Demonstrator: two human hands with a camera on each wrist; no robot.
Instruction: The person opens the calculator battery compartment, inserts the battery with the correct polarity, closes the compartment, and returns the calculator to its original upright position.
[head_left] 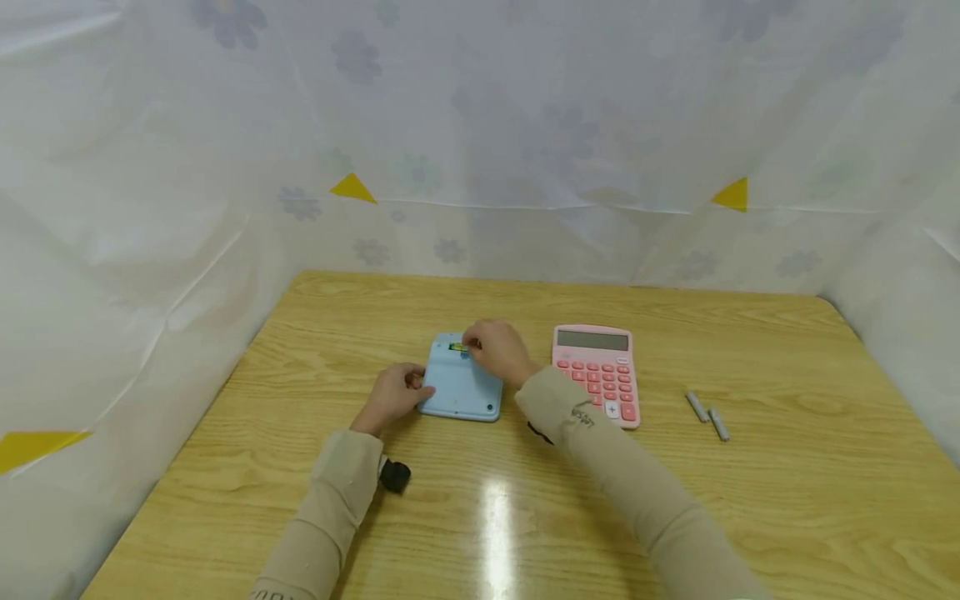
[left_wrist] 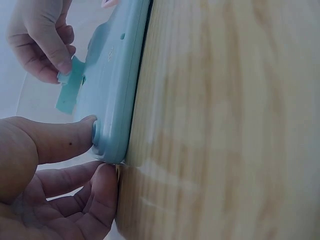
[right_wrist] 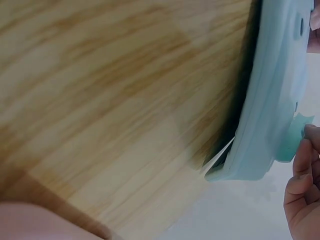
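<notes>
A light blue calculator (head_left: 459,387) lies face down on the table, its battery compartment uncovered and a green-and-yellow battery (head_left: 456,347) showing in it. At its left edge my left hand (head_left: 393,393) grips the case, thumb on the back beside a round foot (left_wrist: 96,132) and curled fingers against the side. My right hand (head_left: 498,350) pinches a small blue-green battery cover (left_wrist: 70,90) between thumb and finger, over the calculator's back. In the right wrist view the cover (right_wrist: 294,140) stands tilted up from the case.
To the right lies a pink calculator (head_left: 594,340), face up, partly behind my right sleeve. Two grey batteries (head_left: 697,407) lie farther right on the wooden table (head_left: 787,517). White flowered sheeting (head_left: 525,125) hangs behind the table and along its sides.
</notes>
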